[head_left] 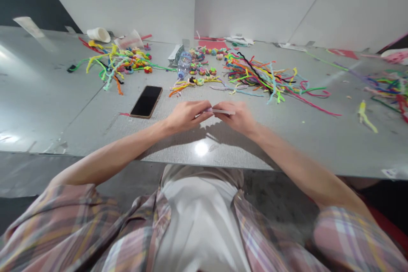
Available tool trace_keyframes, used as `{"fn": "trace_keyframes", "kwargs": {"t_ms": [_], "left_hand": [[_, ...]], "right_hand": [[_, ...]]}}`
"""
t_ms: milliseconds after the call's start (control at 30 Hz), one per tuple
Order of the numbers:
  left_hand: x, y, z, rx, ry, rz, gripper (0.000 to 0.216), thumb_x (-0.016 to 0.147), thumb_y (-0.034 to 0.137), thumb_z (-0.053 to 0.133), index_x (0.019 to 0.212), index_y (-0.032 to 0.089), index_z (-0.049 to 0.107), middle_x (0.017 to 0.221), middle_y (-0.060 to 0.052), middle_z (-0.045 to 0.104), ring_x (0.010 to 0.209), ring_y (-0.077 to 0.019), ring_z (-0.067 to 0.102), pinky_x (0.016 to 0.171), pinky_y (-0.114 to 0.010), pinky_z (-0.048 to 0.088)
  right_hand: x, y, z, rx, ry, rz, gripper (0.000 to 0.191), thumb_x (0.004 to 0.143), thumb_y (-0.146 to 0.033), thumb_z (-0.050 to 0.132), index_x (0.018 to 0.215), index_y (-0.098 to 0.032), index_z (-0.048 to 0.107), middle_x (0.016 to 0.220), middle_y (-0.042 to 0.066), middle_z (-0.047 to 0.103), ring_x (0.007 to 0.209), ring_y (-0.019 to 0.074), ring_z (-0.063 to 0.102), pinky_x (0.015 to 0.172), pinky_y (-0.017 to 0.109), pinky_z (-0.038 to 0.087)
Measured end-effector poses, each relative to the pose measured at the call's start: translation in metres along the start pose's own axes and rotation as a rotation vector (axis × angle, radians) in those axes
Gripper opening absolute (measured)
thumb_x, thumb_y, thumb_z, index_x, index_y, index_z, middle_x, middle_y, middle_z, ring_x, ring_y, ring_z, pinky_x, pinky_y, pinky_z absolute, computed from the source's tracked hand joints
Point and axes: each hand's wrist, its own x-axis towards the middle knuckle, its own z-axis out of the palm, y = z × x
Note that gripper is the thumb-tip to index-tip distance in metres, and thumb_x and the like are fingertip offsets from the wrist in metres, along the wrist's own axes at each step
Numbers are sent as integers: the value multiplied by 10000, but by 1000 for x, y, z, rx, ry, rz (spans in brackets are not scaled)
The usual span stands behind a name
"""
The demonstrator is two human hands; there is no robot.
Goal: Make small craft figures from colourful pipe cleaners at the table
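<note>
Just above the near part of the table, my left hand (190,114) and my right hand (236,115) meet at the fingertips. Both are closed, pinching what looks like a pale lilac pipe cleaner (225,111). One light end of it sticks out straight across my right fingers. The rest is mostly hidden in the grip. Beyond the hands lie a lilac and light-blue pipe cleaner (237,90) and a small row of twisted pipe-cleaner pieces (200,81).
A phone (146,102) lies left of my hands. Behind are a plastic bottle (184,66) on its side, a large pile of coloured pipe cleaners (255,74) and another heap (127,59) near a tipped white cup (98,34). More pipe cleaners (390,89) lie far right. Wall panels (255,4) close off the back.
</note>
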Motion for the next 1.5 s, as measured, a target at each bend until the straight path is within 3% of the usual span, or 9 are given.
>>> {"fn": "trace_keyframes", "kwargs": {"t_ms": [167, 333, 567, 767, 933, 1067, 1167, 1300, 1500], "left_hand": [[0, -4, -1, 137, 45, 177, 376, 1229, 410, 451, 1022, 206, 690, 872, -48, 707, 751, -172, 626, 691, -324, 373], [3, -12, -3, 326, -8, 352, 387, 1235, 382, 450, 1019, 206, 720, 913, -74, 727, 818, -206, 671, 751, -352, 420], [2, -20, 0, 423, -144, 272, 382, 1201, 370, 482, 1005, 202, 763, 885, -76, 755, 721, -207, 629, 655, -367, 314], [0, -13, 5, 292, -106, -11, 388, 1158, 416, 513, 899, 228, 734, 783, -62, 718, 610, -184, 524, 628, -369, 175], [4, 0, 9, 88, -13, -197, 414, 1151, 457, 503, 861, 221, 682, 704, -30, 621, 634, -182, 505, 654, -337, 265], [6, 12, 4, -221, 0, -248, 380, 1145, 437, 498, 888, 201, 649, 705, 11, 572, 674, -150, 511, 683, -293, 346], [7, 19, 1, -469, 7, -273, 422, 1148, 517, 530, 890, 195, 619, 734, 18, 542, 695, -133, 491, 664, -266, 356], [7, 20, 2, -768, -9, -252, 510, 1132, 635, 596, 867, 200, 577, 726, 29, 450, 656, -118, 400, 624, -269, 326], [4, 15, -3, -834, -42, -200, 515, 1130, 659, 600, 906, 196, 629, 701, 41, 400, 627, -119, 342, 611, -284, 287]], "right_hand": [[5, 1, -4, 147, -54, 10, 415, 1183, -561, 603, 1085, -217, 812, 897, 46, 813, 763, 177, 698, 722, 309, 465], [12, 10, -10, 251, -122, 23, 424, 1147, -585, 668, 988, -217, 806, 850, 28, 776, 732, 166, 631, 717, 314, 431], [11, 1, -9, 94, -123, 35, 278, 1156, -391, 660, 997, -201, 787, 864, 42, 766, 755, 183, 629, 750, 330, 424], [3, -16, 1, -58, -52, 47, 285, 1200, -355, 560, 1071, -212, 770, 982, 81, 790, 864, 221, 683, 784, 350, 456], [-4, -27, 5, -243, 36, 33, 345, 1230, -367, 494, 1114, -222, 785, 980, 88, 775, 850, 218, 683, 737, 356, 445], [-6, -33, 1, -258, 118, 2, 319, 1228, -363, 512, 1129, -240, 789, 953, 71, 795, 835, 209, 704, 779, 355, 490], [-8, -36, -3, -223, 206, -42, 230, 1208, -335, 569, 1161, -263, 782, 975, 54, 828, 858, 203, 741, 839, 352, 534], [-9, -37, -3, -182, 279, -101, 179, 1179, -338, 629, 1076, -281, 763, 942, 44, 844, 814, 204, 761, 804, 361, 565], [-7, -33, 3, -38, 262, -75, 180, 1173, -381, 648, 1061, -297, 760, 991, 51, 865, 879, 214, 806, 830, 366, 603]]}}
